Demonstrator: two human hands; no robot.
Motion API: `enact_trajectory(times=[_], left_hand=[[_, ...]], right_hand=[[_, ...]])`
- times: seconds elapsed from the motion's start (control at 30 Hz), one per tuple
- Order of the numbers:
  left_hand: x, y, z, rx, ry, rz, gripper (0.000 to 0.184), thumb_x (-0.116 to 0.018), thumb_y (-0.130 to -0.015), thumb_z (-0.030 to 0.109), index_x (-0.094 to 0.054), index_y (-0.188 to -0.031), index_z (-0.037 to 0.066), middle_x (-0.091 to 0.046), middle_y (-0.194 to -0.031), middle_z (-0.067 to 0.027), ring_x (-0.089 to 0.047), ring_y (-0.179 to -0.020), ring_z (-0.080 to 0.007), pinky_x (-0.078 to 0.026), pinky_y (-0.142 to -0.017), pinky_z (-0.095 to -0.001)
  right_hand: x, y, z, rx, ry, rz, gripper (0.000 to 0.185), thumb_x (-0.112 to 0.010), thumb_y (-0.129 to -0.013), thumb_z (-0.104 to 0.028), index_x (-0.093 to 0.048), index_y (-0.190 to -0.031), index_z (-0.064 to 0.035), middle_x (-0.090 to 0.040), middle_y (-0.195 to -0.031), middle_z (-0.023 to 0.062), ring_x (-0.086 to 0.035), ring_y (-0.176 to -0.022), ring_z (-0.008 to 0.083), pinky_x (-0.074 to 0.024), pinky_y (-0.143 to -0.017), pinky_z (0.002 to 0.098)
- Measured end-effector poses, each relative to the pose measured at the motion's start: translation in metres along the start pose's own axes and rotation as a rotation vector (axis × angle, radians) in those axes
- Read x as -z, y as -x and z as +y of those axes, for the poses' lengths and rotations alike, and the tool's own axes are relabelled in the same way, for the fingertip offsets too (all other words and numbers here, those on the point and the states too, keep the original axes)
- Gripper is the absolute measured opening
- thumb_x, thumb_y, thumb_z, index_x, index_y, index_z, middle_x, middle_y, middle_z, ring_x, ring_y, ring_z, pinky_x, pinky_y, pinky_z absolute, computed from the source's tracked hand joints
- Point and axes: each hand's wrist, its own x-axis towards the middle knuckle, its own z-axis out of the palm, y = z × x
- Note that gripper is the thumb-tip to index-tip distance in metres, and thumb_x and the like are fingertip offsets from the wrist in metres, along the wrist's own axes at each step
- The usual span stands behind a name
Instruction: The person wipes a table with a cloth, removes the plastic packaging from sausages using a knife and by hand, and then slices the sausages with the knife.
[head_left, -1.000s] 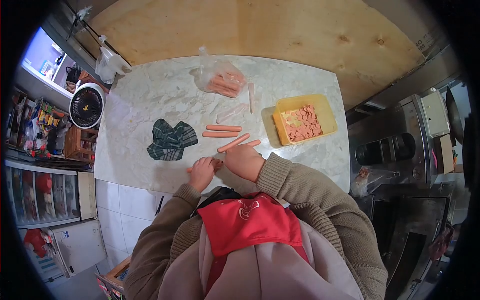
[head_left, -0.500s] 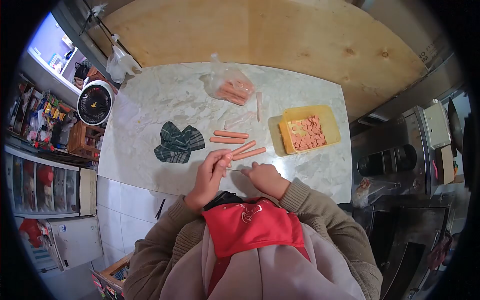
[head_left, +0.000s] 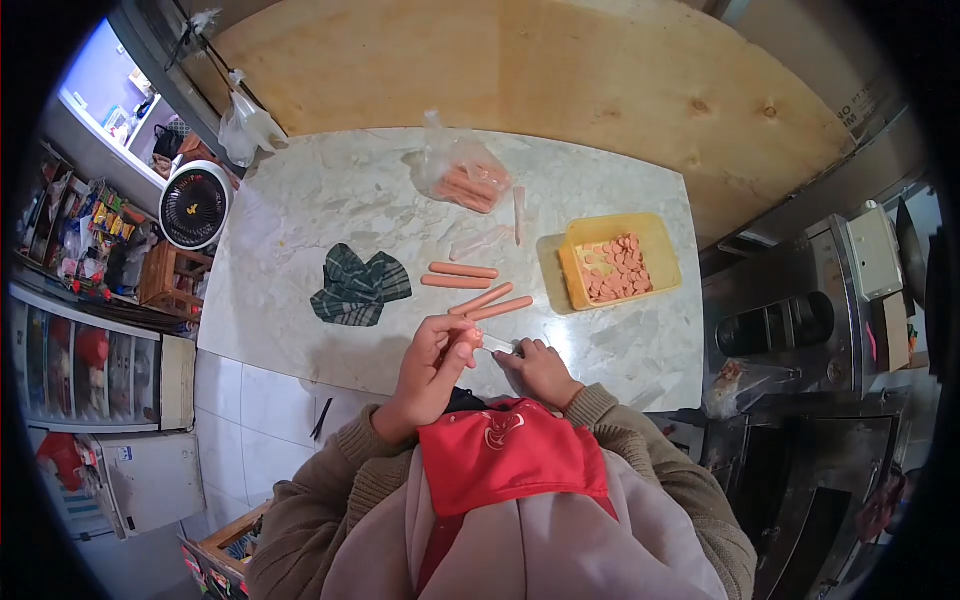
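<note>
Sausage (head_left: pixel 475 339) clamped in the left hand (head_left: pixel 428 368), knife (head_left: pixel 498 345) gripped in the right hand (head_left: pixel 545 372).
The sausage shows end-on between the left fingers, above the near part of the table (head_left: pixel 270 300), the blade just beside it. Four loose sausages (head_left: pixel 464 270) lie beyond; a yellow tub (head_left: pixel 655 245) of slices (head_left: pixel 618 268) stands to the right, a checked cloth (head_left: pixel 355 285) to the left.

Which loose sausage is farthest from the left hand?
The upper sausage of the parallel pair; its twin and the slanted two lie nearer the left hand.
</note>
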Motion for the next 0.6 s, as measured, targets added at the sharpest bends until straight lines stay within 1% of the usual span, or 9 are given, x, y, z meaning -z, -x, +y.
enact_trajectory(times=[0.03, 0.1, 0.13, 0.17, 0.23, 0.27, 0.37, 0.53, 0.6], left_hand=[[0.0, 0.001, -0.001, 0.0, -0.036, 0.017, 0.021, -0.043, -0.089, 0.005, -0.038, -0.109, 0.001, -0.052, -0.096, -0.0107, -0.052, -0.082, -0.0114, -0.043, -0.072, -0.0232], [0.0, 0.002, -0.003, 0.002, -0.108, 0.055, 0.023, -0.045, -0.087, 0.001, -0.038, -0.11, 0.001, -0.053, -0.099, -0.0111, -0.053, -0.091, -0.0129, -0.043, -0.078, -0.0243], [0.0, 0.003, -0.003, 0.002, -0.109, 0.056, 0.023, -0.045, -0.087, 0.001, -0.038, -0.11, 0.001, -0.053, -0.099, -0.0111, -0.053, -0.091, -0.0129, -0.043, -0.078, -0.0243], [0.0, 0.003, -0.004, 0.003, -0.119, 0.065, 0.023, -0.046, -0.087, 0.001, -0.039, -0.109, 0.001, -0.053, -0.099, -0.0111, -0.053, -0.092, -0.0132, -0.043, -0.079, -0.0246], [-0.001, 0.005, -0.005, 0.005, -0.136, 0.078, 0.023, -0.047, -0.087, 0.002, -0.04, -0.109, 0.0, -0.054, -0.1, -0.0112, -0.054, -0.096, -0.014, -0.043, -0.081, -0.0251], [-0.002, 0.005, -0.005, 0.005, -0.135, 0.074, 0.023, -0.047, -0.087, 0.002, -0.04, -0.109, 0.0, -0.054, -0.1, -0.0112, -0.054, -0.096, -0.014, -0.043, -0.081, -0.0251], [-0.002, 0.006, -0.001, 0.042, -0.279, 0.077, 0.02, -0.048, -0.086, 0.002, -0.043, -0.105, -0.001, -0.054, -0.098, -0.0114, -0.056, -0.093, -0.0148, -0.044, -0.079, -0.0254], [-0.001, 0.005, 0.007, 0.056, -0.421, 0.06, 0.018, -0.05, -0.085, 0.001, -0.046, -0.102, -0.001, -0.055, -0.095, -0.0111, -0.057, -0.091, -0.0158, -0.046, -0.077, -0.0256], [0.001, 0.004, 0.01, 0.016, -0.616, 0.022, 0.017, -0.05, -0.084, 0.001, -0.047, -0.101, -0.002, -0.055, -0.093, -0.011, -0.058, -0.091, -0.0165, -0.046, -0.075, -0.0261]], right_hand=[[0.003, -0.003, -0.001, -0.001, 0.0, 0.002, 0.033, -0.05, -0.078, -0.014, -0.055, -0.11, -0.0187, -0.05, -0.092, 0.0112, -0.052, -0.085, 0.0282, -0.0442, -0.071, 0.0374], [0.031, -0.011, -0.014, 0.046, -0.353, 0.115, 0.028, -0.053, -0.079, -0.009, -0.057, -0.106, -0.0144, -0.053, -0.091, 0.01, -0.054, -0.082, 0.023, -0.0453, -0.069, 0.0321], [0.047, -0.016, -0.022, 0.07, -0.529, 0.17, 0.025, -0.055, -0.079, -0.007, -0.058, -0.104, -0.0122, -0.054, -0.091, 0.0094, -0.055, -0.081, 0.0204, -0.0458, -0.067, 0.0294], [0.068, -0.019, -0.034, 0.07, -0.531, 0.169, 0.025, -0.055, -0.079, -0.007, -0.058, -0.104, -0.0122, -0.054, -0.091, 0.0094, -0.055, -0.081, 0.0204, -0.0458, -0.067, 0.0294], [0.108, -0.022, -0.058, -0.08, -1.318, 0.27, 0.015, -0.055, -0.083, -0.006, -0.058, -0.097, -0.003, -0.057, -0.09, 0.0066, -0.055, -0.079, 0.0116, -0.0455, -0.066, 0.0243], [0.117, -0.022, -0.063, -0.082, -1.317, 0.275, 0.015, -0.055, -0.083, -0.006, -0.058, -0.097, -0.003, -0.057, -0.09, 0.0066, -0.055, -0.079, 0.0116, -0.0455, -0.066, 0.0243], [0.132, -0.025, -0.071, -0.081, -1.295, 0.198, 0.012, -0.052, -0.085, -0.007, -0.058, -0.092, 0.0013, -0.058, -0.088, 0.0034, -0.054, -0.073, 0.0067, -0.0451, -0.062, 0.02], [0.132, -0.025, -0.076, -0.116, -1.236, 0.209, 0.009, -0.052, -0.084, -0.005, -0.058, -0.088, 0.0007, -0.059, -0.087, 0.0036, -0.055, -0.067, 0.0071, -0.0454, -0.058, 0.0195], [0.132, -0.027, -0.077, -0.025, -0.896, 0.295, 0.006, -0.052, -0.084, -0.004, -0.056, -0.086, 0.0006, -0.057, -0.084, 0.0025, -0.054, -0.064, 0.0069, -0.0447, -0.056, 0.0191]])
